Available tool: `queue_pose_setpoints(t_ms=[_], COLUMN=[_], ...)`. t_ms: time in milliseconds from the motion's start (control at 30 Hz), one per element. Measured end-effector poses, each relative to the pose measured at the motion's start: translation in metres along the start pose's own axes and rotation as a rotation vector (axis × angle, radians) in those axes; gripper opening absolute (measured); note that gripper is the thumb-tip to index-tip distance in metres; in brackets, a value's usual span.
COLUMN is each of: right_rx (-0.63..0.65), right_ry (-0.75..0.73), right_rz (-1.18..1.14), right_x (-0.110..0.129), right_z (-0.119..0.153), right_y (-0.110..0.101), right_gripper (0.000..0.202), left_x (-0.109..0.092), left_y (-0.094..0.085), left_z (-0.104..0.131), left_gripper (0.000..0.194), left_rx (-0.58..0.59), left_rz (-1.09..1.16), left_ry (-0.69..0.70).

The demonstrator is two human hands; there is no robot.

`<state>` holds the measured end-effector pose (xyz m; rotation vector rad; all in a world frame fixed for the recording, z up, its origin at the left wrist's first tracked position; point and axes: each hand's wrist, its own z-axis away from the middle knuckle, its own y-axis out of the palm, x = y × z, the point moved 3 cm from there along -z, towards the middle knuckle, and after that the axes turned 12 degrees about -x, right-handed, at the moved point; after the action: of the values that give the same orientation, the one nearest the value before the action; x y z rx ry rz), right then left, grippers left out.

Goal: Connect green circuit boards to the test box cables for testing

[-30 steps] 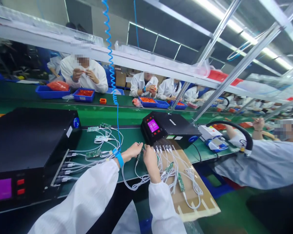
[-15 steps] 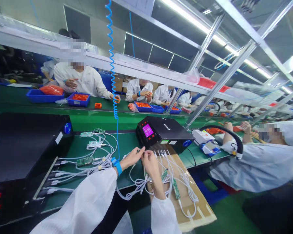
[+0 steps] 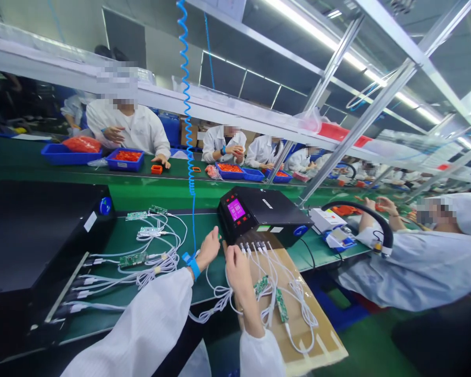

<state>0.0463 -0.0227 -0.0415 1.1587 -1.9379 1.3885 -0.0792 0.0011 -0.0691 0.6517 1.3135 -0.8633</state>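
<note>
Left hand (image 3: 208, 250): grip closed on a small green piece (image 3: 219, 237), mostly hidden by the fingers, so can't tell what it is. It sits above the bench (image 3: 208, 222), just in front of the smaller black box (image 3: 275, 209) with a magenta screen (image 3: 235, 210). Blue wrist strap (image 3: 192, 265) on that wrist, coiled blue cord (image 3: 187, 110) hanging down to it. Right hand (image 3: 237, 268): apart from my left one, over the near-left part of the cardboard sheet (image 3: 322, 330), fingers bent toward thumb; can't tell if that grip is together or holding anything. White cables (image 3: 160, 269) and green circuit boards (image 3: 133, 260) lie left of my hands, between them and the larger black box (image 3: 35, 235). More boards and cables on the cardboard. Across the bench, a person in white (image 3: 127, 125), blue bin (image 3: 125, 161) of orange parts nearby.
</note>
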Motion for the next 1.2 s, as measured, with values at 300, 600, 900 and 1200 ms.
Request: queue_pose_setpoints(t_ms=[300, 600, 900, 1200], right_rx=[0.045, 0.066, -0.060, 0.045], right_ry=[-0.186, -0.315, -0.266, 0.026], right_rz=[0.290, 0.436, 0.307, 0.360], right_x=[-0.016, -0.017, -0.018, -0.057], right_z=[0.028, 0.043, 0.023, -0.009], right_y=[0.039, 0.050, 0.021, -0.033], right_gripper=[0.031, 0.030, 0.037, 0.020], left_x=[-0.008, -0.042, -0.032, -0.009], left_y=[0.010, -0.027, -0.021, 0.011], left_z=[0.007, -0.025, -0.003, 0.025], left_gripper=[0.054, 0.058, 0.033, 0.019], left_rx=[0.049, -0.288, 0.111, 0.343], left_rz=[0.405, 0.684, 0.310, -0.085], left_ry=[-0.101, -0.074, -0.109, 0.073])
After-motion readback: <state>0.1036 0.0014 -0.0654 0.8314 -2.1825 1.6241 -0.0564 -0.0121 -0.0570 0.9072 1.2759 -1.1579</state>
